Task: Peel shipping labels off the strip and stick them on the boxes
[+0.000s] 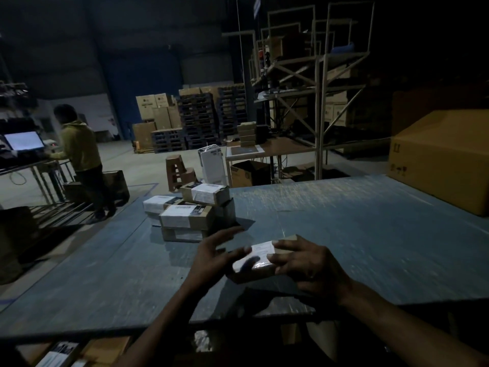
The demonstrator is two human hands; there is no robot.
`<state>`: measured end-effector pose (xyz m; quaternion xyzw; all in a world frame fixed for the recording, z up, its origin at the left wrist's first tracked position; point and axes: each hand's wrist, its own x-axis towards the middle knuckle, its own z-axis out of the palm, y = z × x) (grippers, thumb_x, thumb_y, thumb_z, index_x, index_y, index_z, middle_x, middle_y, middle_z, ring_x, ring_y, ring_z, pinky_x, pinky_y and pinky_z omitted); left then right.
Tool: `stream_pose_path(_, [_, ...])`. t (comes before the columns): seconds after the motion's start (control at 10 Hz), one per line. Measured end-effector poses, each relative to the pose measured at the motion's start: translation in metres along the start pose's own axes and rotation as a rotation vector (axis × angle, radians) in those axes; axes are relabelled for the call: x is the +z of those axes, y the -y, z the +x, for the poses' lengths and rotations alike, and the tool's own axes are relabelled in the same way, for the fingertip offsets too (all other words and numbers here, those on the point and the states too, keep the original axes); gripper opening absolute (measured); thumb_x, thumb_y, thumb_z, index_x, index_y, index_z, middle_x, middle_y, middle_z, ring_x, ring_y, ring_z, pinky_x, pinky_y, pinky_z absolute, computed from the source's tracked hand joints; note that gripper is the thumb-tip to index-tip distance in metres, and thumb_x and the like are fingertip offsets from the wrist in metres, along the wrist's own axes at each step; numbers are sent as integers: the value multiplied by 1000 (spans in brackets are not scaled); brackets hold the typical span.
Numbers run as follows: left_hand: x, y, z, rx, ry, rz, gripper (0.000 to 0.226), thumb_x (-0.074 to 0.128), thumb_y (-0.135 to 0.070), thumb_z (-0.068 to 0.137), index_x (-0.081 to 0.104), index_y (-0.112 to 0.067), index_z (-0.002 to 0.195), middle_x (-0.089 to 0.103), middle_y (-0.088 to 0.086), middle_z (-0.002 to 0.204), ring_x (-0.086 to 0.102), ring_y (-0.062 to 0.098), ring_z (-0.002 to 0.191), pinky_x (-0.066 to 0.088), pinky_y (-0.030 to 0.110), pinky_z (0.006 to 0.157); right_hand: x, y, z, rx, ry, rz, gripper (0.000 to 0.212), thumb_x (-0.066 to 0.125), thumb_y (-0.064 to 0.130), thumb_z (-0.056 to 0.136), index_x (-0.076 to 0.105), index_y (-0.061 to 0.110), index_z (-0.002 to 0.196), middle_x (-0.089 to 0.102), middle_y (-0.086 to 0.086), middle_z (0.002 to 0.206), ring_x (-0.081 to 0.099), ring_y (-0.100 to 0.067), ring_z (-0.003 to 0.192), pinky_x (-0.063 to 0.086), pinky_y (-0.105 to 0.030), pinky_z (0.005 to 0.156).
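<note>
Fingers of the left hand (211, 256) spread straight over a small labelled box (258, 262); right hand (304, 263) gripped its right end. Box on the blue table (344, 234), long axis running near-left to far-right, white label (260, 251) upward. Stacked labelled boxes (190, 213) beyond, apart; large carton (444, 160) far right.

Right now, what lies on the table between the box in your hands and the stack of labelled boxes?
Nothing: in the head view, bare table separates the held box from the stack of labelled boxes; only left hand fingers reach over it.
</note>
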<state>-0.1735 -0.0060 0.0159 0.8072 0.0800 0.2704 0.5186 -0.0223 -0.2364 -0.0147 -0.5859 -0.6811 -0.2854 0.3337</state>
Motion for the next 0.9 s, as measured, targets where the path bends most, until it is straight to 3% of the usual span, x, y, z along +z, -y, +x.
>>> stream_pose_path(0.1, [-10,2,10,-268,363,-80,42,86,-31,82,76,-25,123,77,3,107,70,17,86,50,21,62,13,1,3,-75,-22,-61,8,77,8,86,81,13,91,74,2,128,59,-23,137,46,-61,110])
stream_pose_path(0.2, [-6,13,9,-182,349,-120,33,89,-28,79,81,-18,109,78,5,88,67,16,73,49,24,56,21,-3,3,-86,-35,-103,10,75,4,89,81,10,96,76,0,125,60,-22,136,47,-61,108])
stream_pose_path(0.3, [1,28,14,3,32,31,45,100,-41,63,81,-23,100,79,-5,96,74,8,88,58,26,72,28,-5,0,4,-34,-178,30,75,-5,75,81,11,99,77,0,122,63,-22,131,50,-54,106])
stream_pose_path(0.4, [3,55,34,177,-176,454,60,82,-65,60,79,-31,110,71,-12,107,69,8,95,57,30,80,31,-8,-3,128,-69,-240,37,72,-3,70,82,17,99,76,2,124,68,-21,125,54,-48,104])
stream_pose_path(0.5, [2,71,50,145,-170,541,62,76,-67,62,78,-31,112,68,-4,113,67,23,102,57,39,84,29,-14,-7,260,-87,-259,28,76,2,75,82,20,96,79,6,115,73,-21,113,61,-40,91])
stream_pose_path(0.6, [3,78,63,67,-81,605,72,67,-75,64,75,-30,120,66,1,122,62,27,112,53,39,90,29,-11,-13,351,-32,-254,26,73,5,76,82,22,95,79,8,107,74,-20,107,62,-36,81])
stream_pose_path(0.7, [15,86,72,-19,-96,788,65,67,-72,73,70,-37,128,64,2,130,57,30,121,52,43,94,26,-16,-16,453,-16,-264,25,71,7,75,81,21,93,79,5,100,74,-22,100,62,-33,75])
stream_pose_path(0.8, [38,72,68,24,-228,1010,63,63,-67,75,64,-39,131,54,6,138,43,33,133,41,49,102,32,-24,-18,575,28,-245,21,76,8,73,81,18,91,79,1,99,74,-26,94,63,-37,74])
stream_pose_path(0.9, [61,64,80,-22,-226,1080,77,49,-65,73,55,-30,141,38,13,152,26,37,145,25,53,111,40,-47,-21,643,90,-259,26,71,22,81,81,15,103,77,-7,112,70,-32,106,59,-44,92])
